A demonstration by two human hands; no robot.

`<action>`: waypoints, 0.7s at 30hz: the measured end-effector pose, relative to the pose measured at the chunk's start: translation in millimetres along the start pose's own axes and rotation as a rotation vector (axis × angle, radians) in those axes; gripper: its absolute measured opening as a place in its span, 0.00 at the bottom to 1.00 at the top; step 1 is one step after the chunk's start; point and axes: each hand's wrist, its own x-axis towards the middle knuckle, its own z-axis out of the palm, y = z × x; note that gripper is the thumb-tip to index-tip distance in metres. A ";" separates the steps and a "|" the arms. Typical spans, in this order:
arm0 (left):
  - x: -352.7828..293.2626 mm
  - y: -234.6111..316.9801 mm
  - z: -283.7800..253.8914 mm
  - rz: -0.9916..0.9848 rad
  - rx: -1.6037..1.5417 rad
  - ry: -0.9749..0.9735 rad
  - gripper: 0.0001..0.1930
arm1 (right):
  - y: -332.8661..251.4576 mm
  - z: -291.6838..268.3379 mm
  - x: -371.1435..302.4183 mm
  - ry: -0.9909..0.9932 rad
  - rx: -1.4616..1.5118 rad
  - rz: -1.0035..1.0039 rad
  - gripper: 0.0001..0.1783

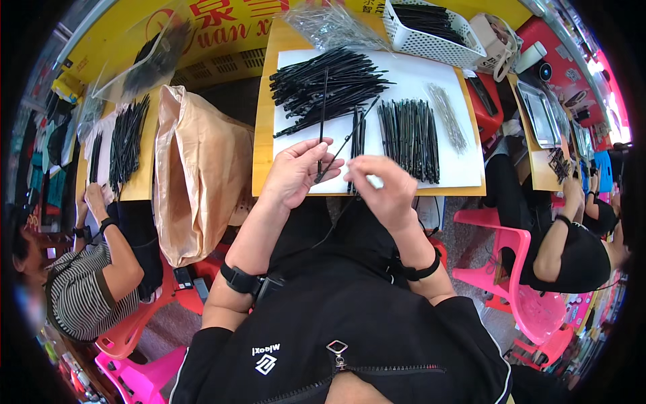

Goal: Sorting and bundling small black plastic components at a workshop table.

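Note:
My left hand (301,174) is closed around the lower end of a thin black stick (324,101) that stands upright. A second thin black piece (348,138) slants up to the right from the same fingers. Close beside it, my right hand (385,187) is pinched; what its fingertips hold, if anything, is too small to make out. Past my hands, a heaped pile of black sticks (323,84) covers the left of a white board (464,172). Nearer the right hand lie a narrow row of black sticks (359,131) and a wider, neater row (408,138).
Clear thin strips (445,116) lie on the board's right. Behind are clear plastic bags (333,28) and a white basket (474,50) of black sticks. A tan sack (195,175) stands left of my wooden table (264,161). People work at tables on both sides; a pink chair (511,269) is at right.

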 end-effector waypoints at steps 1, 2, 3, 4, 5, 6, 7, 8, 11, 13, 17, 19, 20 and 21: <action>-0.9 2.8 0.9 -0.006 -0.036 0.004 0.13 | -4.6 -1.2 1.4 -0.065 -0.032 -0.117 0.09; -1.2 3.8 1.9 -0.003 -0.037 0.006 0.13 | -8.9 -2.1 2.4 -0.129 -0.064 -0.235 0.11; -1.3 4.1 3.3 0.003 -0.042 0.018 0.13 | -11.0 -2.8 5.0 -0.205 -0.107 -0.342 0.12; -1.2 4.0 4.6 0.008 -0.047 0.027 0.13 | -11.3 -1.6 4.7 -0.206 -0.106 -0.344 0.12; -1.1 3.8 5.0 0.010 -0.048 0.028 0.13 | -11.4 1.2 3.7 -0.225 -0.126 -0.365 0.11; -0.9 3.2 5.0 0.020 -0.059 0.040 0.13 | -11.1 4.2 2.6 -0.243 -0.146 -0.387 0.09; -0.8 2.3 4.4 0.029 -0.071 0.052 0.13 | -8.8 7.6 2.4 -0.219 -0.139 -0.408 0.10; -0.7 1.2 3.6 0.031 -0.072 0.053 0.13 | -8.8 8.6 2.5 -0.221 -0.138 -0.410 0.10; -1.9 -1.0 4.4 0.085 -0.052 0.028 0.14 | -7.7 9.4 2.7 -0.255 -0.146 -0.423 0.10; -4.8 -1.4 8.6 0.113 0.060 -0.026 0.14 | -3.1 6.1 3.9 -0.358 -0.183 -0.386 0.08; -6.2 4.8 5.9 0.078 -0.016 -0.012 0.14 | -15.8 -3.4 7.1 0.166 0.057 0.164 0.03; -8.4 8.7 7.1 0.046 -0.048 -0.034 0.14 | -4.8 -13.0 5.7 0.419 0.431 0.566 0.03; -8.7 10.7 9.4 0.010 -0.078 -0.057 0.14 | 10.7 -19.2 0.8 0.490 0.640 0.694 0.02; -9.9 13.0 12.9 0.007 -0.078 -0.060 0.14 | 20.2 -24.9 -5.0 0.507 0.756 0.803 0.02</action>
